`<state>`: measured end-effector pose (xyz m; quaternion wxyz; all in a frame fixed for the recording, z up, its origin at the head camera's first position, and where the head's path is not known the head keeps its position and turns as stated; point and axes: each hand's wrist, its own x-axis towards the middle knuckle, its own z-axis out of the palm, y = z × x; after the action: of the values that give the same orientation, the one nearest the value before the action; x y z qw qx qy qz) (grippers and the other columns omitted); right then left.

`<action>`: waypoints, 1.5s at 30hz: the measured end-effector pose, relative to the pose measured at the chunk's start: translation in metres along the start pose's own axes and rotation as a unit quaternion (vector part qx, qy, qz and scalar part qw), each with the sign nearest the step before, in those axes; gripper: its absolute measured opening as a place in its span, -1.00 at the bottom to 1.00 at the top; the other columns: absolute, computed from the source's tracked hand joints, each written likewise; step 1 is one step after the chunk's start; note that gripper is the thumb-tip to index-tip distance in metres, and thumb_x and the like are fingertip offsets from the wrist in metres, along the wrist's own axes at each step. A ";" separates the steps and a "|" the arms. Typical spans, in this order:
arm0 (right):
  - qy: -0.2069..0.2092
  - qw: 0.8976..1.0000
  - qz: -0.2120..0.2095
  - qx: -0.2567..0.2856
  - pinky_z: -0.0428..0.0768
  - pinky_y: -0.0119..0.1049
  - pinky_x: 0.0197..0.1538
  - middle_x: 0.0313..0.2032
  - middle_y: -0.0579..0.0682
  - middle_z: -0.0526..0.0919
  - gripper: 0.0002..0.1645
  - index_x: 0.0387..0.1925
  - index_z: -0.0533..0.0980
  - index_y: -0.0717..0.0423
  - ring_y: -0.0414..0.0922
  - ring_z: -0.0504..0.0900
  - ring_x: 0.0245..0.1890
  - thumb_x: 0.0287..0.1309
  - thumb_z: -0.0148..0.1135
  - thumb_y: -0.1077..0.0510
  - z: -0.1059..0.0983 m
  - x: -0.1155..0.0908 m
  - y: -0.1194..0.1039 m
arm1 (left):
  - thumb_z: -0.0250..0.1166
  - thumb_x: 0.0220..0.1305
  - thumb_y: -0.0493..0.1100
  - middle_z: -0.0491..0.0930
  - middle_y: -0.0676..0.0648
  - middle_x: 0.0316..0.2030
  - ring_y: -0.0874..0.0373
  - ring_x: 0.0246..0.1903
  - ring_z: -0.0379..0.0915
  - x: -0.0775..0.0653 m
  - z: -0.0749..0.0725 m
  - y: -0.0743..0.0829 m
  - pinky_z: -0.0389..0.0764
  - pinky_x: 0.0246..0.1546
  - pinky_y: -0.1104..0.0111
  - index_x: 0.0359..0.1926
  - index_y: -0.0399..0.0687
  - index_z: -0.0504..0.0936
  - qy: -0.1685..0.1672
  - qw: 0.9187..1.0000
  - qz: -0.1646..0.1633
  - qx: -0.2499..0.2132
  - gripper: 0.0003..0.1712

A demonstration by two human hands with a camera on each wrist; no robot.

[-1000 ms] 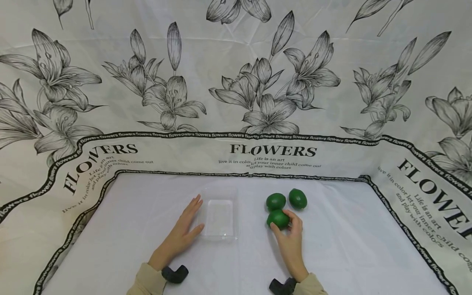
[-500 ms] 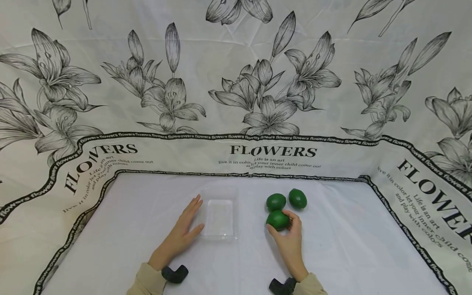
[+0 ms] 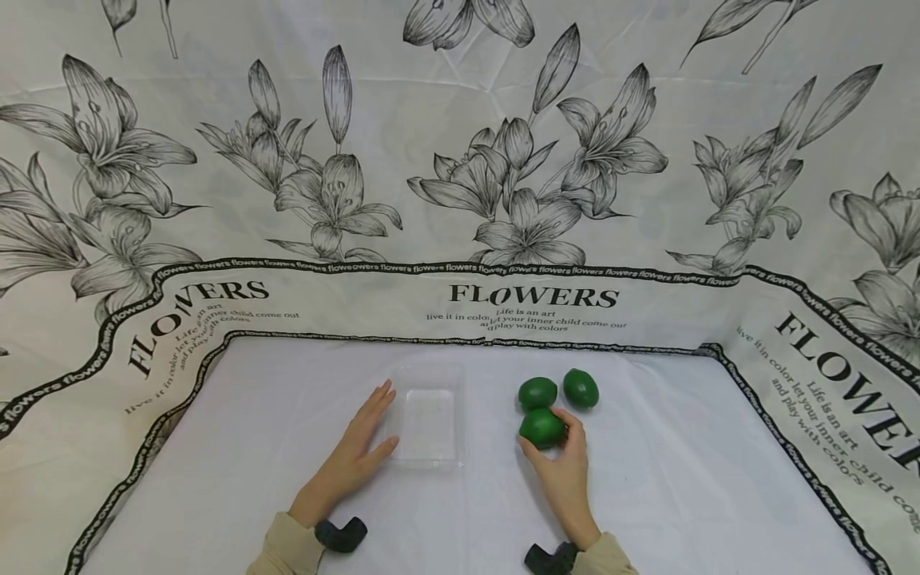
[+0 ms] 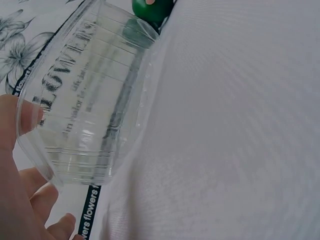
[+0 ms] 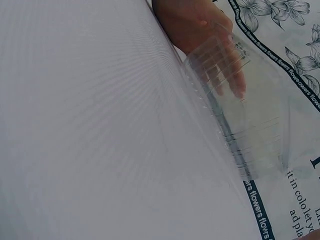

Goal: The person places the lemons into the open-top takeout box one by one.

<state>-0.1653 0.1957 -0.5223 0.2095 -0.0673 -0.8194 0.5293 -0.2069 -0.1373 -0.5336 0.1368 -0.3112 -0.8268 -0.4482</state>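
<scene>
Lightly against the left rim of a clear plastic box [image 3: 429, 423] lies my left hand [image 3: 350, 457], its fingers fairly straight and spread. The left wrist view shows the thumb and fingers at the near wall of the box [image 4: 95, 100]. My right hand [image 3: 565, 473] pinches a green lime [image 3: 542, 429] between thumb and fingers, low over the cloth. That lime touches or nearly touches a second lime [image 3: 537, 394] behind it. A third lime [image 3: 580, 388] sits a little to the right. In the right wrist view, the held lime is out of sight.
White cloth [image 3: 683, 479] covers the table. A flower-printed fabric [image 3: 532, 200] rises behind and at both sides, bordered by a black lettered band. Dark wrist-worn devices [image 3: 341, 534] sit at both cuffs.
The right thumb has shifted slightly on the lime since a second ago. Both hands, the box and the other limes have stayed in place.
</scene>
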 end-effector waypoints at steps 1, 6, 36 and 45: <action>0.000 1.000 -0.002 -0.001 0.31 -0.04 0.17 0.19 0.19 0.36 -0.14 0.28 0.25 0.20 0.07 0.38 0.15 -0.02 0.51 0.26 0.000 0.000 0.000 | 0.24 0.33 -0.21 0.03 -0.24 0.51 -0.39 0.45 -0.12 0.000 0.001 0.000 -0.02 0.36 -0.26 0.49 -0.25 0.15 0.000 1.000 0.001 0.001 -0.22; 0.005 1.000 -0.015 -0.005 0.31 -0.02 0.20 0.17 0.21 0.38 -0.14 0.26 0.25 0.21 0.09 0.38 0.16 -0.02 0.51 0.26 0.000 0.001 0.004 | 0.24 0.32 -0.20 0.05 -0.25 0.51 -0.37 0.45 -0.12 -0.002 0.002 -0.001 -0.02 0.33 -0.31 0.49 -0.24 0.15 0.000 1.000 0.000 0.007 -0.21; 0.020 0.999 -0.020 -0.034 0.30 0.05 0.11 0.11 0.23 0.39 -0.16 0.21 0.29 0.19 0.14 0.34 0.13 -0.07 0.55 0.15 0.002 0.007 0.011 | 0.22 0.34 -0.17 0.06 -0.19 0.52 -0.28 0.48 -0.15 -0.008 0.007 0.000 -0.01 0.32 -0.30 0.49 -0.19 0.19 -0.021 0.998 0.044 0.035 -0.25; 0.018 0.999 -0.025 -0.040 0.32 0.08 0.08 0.11 0.26 0.37 -0.21 0.22 0.32 0.18 0.16 0.34 0.11 -0.05 0.49 0.23 0.001 0.007 0.011 | 0.25 0.32 -0.15 0.03 -0.23 0.51 -0.29 0.47 -0.12 -0.007 0.005 0.001 0.07 0.30 -0.31 0.47 -0.24 0.21 -0.026 0.998 0.046 0.045 -0.24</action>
<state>-0.1729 0.2016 -0.5304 0.2346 -0.0643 -0.8376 0.4891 -0.2002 -0.1350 -0.5394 0.1500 -0.3535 -0.8344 -0.3953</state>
